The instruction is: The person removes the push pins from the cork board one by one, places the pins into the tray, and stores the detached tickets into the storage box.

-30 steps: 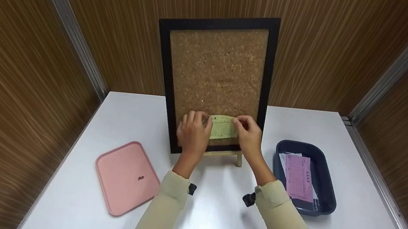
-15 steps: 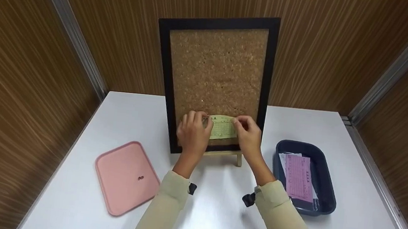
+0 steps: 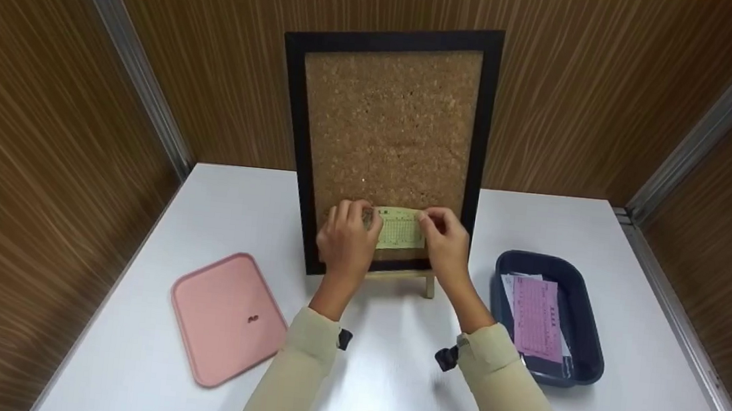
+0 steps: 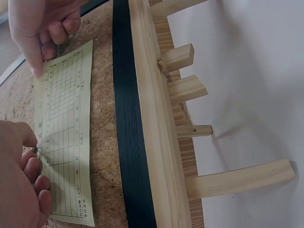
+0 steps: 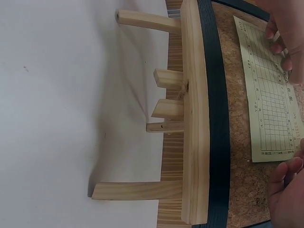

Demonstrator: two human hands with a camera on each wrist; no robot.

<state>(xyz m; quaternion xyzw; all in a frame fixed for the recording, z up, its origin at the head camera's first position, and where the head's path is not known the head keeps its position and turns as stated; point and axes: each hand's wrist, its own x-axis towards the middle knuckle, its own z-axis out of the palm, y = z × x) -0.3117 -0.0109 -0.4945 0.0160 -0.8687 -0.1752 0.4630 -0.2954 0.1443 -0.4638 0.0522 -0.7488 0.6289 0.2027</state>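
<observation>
A pale green printed paper slip (image 3: 402, 229) lies against the lower part of a black-framed cork board (image 3: 391, 120). My left hand (image 3: 347, 240) is at the slip's upper left; in the left wrist view its thumb and finger pinch a small dark pin (image 4: 34, 149) at the paper's top edge. At the upper right corner, my right hand (image 3: 448, 243) grips the slip between thumb and forefinger. The right wrist view shows the slip (image 5: 268, 95) spread over the cork, with the left fingertips near its far end and the right fingers (image 5: 285, 173) at the near end.
A wooden easel (image 5: 194, 114) props the board up on the white table (image 3: 382, 382). To the left sits a pink tray (image 3: 219, 332) with small dark pieces (image 3: 253, 319) on it. On the right, a navy bin (image 3: 585, 334) holds pink (image 3: 538, 316) and white papers. Wood-grain walls surround the table.
Both hands stay at the slip's upper corners. The slip's top edge bows slightly less than before.
</observation>
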